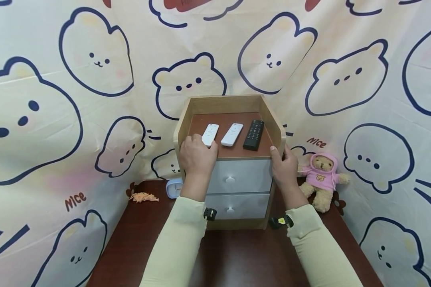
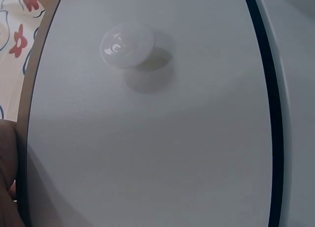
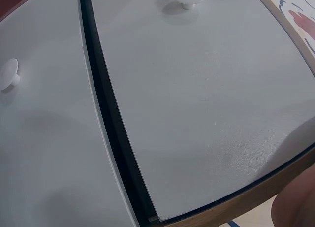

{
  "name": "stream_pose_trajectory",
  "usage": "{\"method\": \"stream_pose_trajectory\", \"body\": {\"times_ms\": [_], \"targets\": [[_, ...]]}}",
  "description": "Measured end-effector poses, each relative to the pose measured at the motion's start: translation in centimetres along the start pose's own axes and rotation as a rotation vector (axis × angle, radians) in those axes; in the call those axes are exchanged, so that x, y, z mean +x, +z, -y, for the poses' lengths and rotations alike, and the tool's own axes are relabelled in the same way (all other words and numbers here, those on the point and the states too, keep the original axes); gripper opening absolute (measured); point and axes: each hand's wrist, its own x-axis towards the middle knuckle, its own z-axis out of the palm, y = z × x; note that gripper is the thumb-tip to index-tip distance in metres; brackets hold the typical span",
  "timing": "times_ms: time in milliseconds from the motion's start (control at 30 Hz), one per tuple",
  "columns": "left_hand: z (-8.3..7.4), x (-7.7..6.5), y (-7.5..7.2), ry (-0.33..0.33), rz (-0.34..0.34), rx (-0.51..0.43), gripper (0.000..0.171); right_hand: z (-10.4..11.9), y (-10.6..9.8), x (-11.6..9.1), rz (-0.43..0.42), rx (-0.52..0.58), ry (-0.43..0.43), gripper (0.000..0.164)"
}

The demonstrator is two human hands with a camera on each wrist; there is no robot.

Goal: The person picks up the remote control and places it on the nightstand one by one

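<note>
A small cabinet [image 1: 237, 175] with two pale grey drawers stands on the table. On its brown top lie a left white remote control [image 1: 210, 132], another white remote control [image 1: 232, 134] and a black remote control [image 1: 254, 135]. My left hand [image 1: 198, 157] pinches the lower end of the left white remote, with thumb and fingers on either side; its fingertips are partly hidden. My right hand [image 1: 285, 167] grips the cabinet's right side wall, thumb toward the top. The wrist views show the upper drawer's knob [image 2: 127, 45] and the lower drawer's knob [image 3: 9, 73] close up.
Raised wooden walls [image 1: 226, 104] border the cabinet top. A teddy bear [image 1: 321, 179] in a pink hoodie sits to the right. Left of the cabinet are a light blue container [image 1: 174, 188] and an orange stringy bundle [image 1: 143, 197]. A patterned cloth [image 1: 129, 103] hangs behind the dark table [image 1: 237, 259].
</note>
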Motion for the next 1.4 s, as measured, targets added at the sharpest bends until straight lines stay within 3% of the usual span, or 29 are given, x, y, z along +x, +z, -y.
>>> {"method": "stream_pose_trajectory", "body": {"times_ms": [600, 733, 833, 1000, 1167, 1267, 1400], "targets": [[0.4, -0.2, 0.4, 0.036, -0.022, -0.067, 0.059, -0.2, 0.3, 0.4, 0.008, 0.008, 0.014, 0.059], [0.8, -0.5, 0.7, 0.064, -0.071, -0.148, 0.057, -0.2, 0.3, 0.6, 0.007, 0.003, 0.017, 0.058], [1.3, -1.0, 1.0, 0.120, -0.140, -0.212, 0.055, -0.2, 0.3, 0.7, 0.006, -0.004, 0.020, 0.058], [2.7, -2.6, 1.4, 0.227, -0.271, -0.323, 0.053, -0.2, 0.3, 0.8, 0.011, -0.007, 0.019, 0.058], [4.7, -5.3, 0.9, 0.271, -0.368, -0.434, 0.052, -0.2, 0.3, 0.8, 0.016, -0.003, 0.012, 0.059], [6.2, -7.0, 0.6, 0.302, -0.386, -0.463, 0.048, -0.1, 0.3, 0.9, 0.022, -0.001, 0.007, 0.059], [8.8, -8.8, 0.6, 0.351, -0.348, -0.426, 0.040, -0.1, 0.1, 1.3, 0.027, -0.010, -0.017, 0.059]]}}
